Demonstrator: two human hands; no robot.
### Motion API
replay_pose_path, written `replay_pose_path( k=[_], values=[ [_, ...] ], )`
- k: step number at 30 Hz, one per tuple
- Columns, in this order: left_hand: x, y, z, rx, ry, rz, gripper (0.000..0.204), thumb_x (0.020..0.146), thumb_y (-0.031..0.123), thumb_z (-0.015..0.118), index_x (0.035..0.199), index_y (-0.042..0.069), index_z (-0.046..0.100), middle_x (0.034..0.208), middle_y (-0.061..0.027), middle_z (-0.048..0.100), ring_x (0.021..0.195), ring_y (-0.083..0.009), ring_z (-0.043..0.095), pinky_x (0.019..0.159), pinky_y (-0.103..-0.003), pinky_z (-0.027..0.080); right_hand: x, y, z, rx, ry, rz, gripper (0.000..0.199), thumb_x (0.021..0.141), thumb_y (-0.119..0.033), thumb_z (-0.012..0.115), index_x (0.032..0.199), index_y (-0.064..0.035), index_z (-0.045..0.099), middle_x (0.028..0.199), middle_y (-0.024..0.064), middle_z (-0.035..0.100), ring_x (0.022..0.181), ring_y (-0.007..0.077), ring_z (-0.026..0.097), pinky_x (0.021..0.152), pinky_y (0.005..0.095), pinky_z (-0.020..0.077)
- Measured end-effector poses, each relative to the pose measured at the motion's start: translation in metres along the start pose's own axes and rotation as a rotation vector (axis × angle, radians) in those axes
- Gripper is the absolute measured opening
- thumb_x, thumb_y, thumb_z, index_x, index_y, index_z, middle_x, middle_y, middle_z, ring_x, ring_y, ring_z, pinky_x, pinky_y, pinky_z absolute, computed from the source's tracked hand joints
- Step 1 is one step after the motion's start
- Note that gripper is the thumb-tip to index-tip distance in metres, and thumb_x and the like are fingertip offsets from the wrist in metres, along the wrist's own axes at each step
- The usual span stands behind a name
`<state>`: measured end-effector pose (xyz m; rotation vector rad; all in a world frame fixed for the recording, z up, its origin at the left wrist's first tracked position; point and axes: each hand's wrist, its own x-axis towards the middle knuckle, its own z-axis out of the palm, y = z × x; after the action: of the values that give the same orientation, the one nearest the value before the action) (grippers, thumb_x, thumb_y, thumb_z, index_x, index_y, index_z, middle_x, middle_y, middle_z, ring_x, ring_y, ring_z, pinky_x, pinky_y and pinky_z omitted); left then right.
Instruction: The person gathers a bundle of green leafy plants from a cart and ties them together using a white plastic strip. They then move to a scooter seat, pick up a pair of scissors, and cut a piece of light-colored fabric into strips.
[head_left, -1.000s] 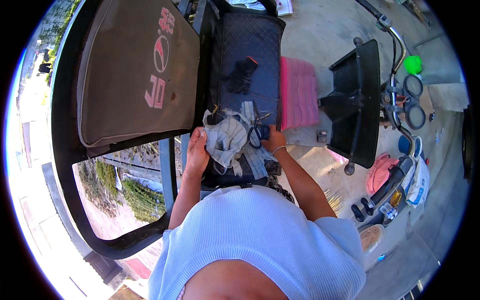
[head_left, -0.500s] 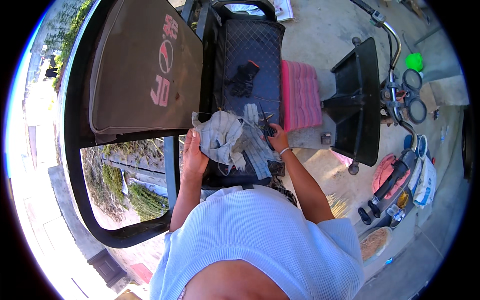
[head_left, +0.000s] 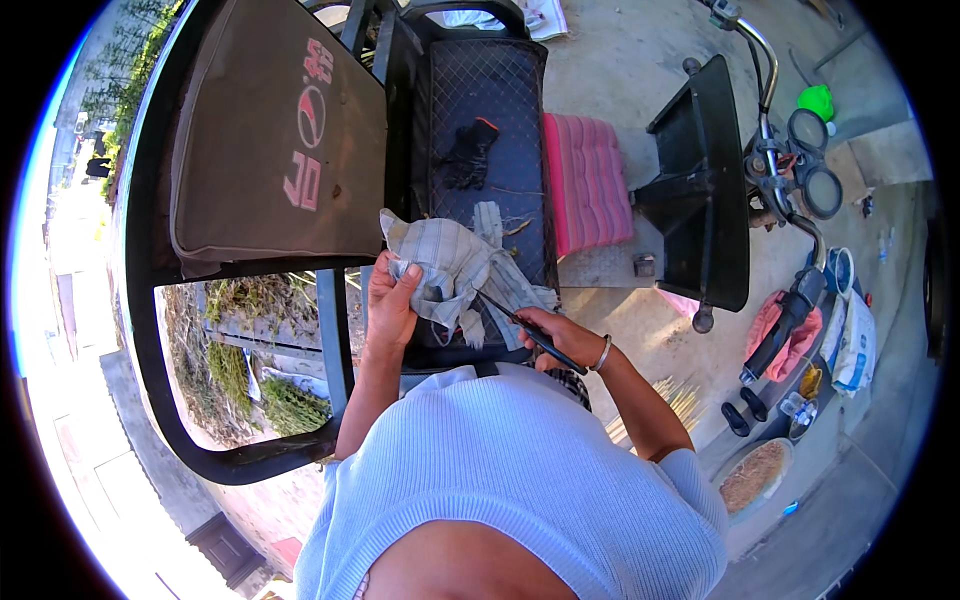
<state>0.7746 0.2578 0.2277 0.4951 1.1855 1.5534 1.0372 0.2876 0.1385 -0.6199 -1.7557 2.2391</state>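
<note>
A frayed, pale grey checked cloth (head_left: 440, 250) is bunched up above the dark quilted seat (head_left: 490, 90) in front of me. My left hand (head_left: 390, 305) pinches its lower left edge between thumb and fingers. With my right hand (head_left: 570, 338) I grip black-handled scissors (head_left: 548, 346), whose dark blades point up and left to the cloth's lower right part. Whether the blade tips are inside a fold I cannot tell. Torn strips of the same fabric hang or lie at the right of the bundle. A black glove (head_left: 470, 155) with an orange-red cuff lies farther up the seat.
A brown padded backrest (head_left: 285, 130) in a black frame stands at the left. Right of the seat are a pink striped cushion (head_left: 588, 185), a black panel (head_left: 700, 185) and handlebars (head_left: 765, 110). Slippers (head_left: 745, 410) and a basin (head_left: 755, 478) sit at the lower right.
The scissors have swung from pointing up beside the cloth to pointing left at it. My right hand has come lower and nearer. My left hand keeps its hold, and the bundle is pulled flatter.
</note>
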Motion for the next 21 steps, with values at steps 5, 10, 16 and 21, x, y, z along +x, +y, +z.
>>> replay_pose_path(
  k=[5,10,16,21],
  values=[
    [-0.003,0.003,-0.002,0.027,-0.082,0.014,0.017,0.086,0.000,0.054,0.101,0.007,0.051,0.098,-0.0037,0.060,0.091,-0.0111,0.057,0.082,-0.027,0.045,0.011,-0.006,0.007,-0.002,0.021,-0.065,0.084,0.062,-0.061,0.072,0.116,-0.0017,0.047,0.080,0.0049,0.054,0.072,0.0151,0.051,0.065,0.0289,0.0429],
    [-0.006,0.006,-0.001,0.051,0.002,0.014,0.017,0.088,0.002,0.053,0.104,0.006,0.052,0.098,-0.0031,0.060,0.092,-0.0105,0.056,0.081,-0.025,0.045,0.014,-0.015,0.016,-0.092,0.131,-0.177,0.073,0.067,-0.053,0.073,0.110,0.0004,0.050,0.076,0.0075,0.055,0.068,0.0151,0.050,0.062,0.0283,0.0429],
    [-0.015,-0.001,0.000,0.120,-0.177,-0.083,0.042,0.081,0.014,0.066,0.118,0.002,0.049,0.104,-0.0047,0.060,0.099,-0.0136,0.055,0.085,-0.026,0.043,0.007,-0.036,0.019,-0.267,0.232,-0.325,0.070,0.064,-0.048,0.077,0.107,0.0014,0.050,0.077,0.0141,0.056,0.067,0.0203,0.054,0.061,0.0312,0.0444],
    [-0.022,-0.012,0.004,0.656,-0.170,-0.258,0.039,0.076,0.013,0.071,0.110,0.000,0.058,0.097,-0.0054,0.064,0.092,-0.0147,0.059,0.083,-0.027,0.045,0.000,-0.052,0.018,-0.376,0.249,-0.166,0.078,0.059,-0.053,0.077,0.107,0.0019,0.051,0.074,0.0138,0.055,0.065,0.0245,0.055,0.059,0.0330,0.0438]
  ],
)
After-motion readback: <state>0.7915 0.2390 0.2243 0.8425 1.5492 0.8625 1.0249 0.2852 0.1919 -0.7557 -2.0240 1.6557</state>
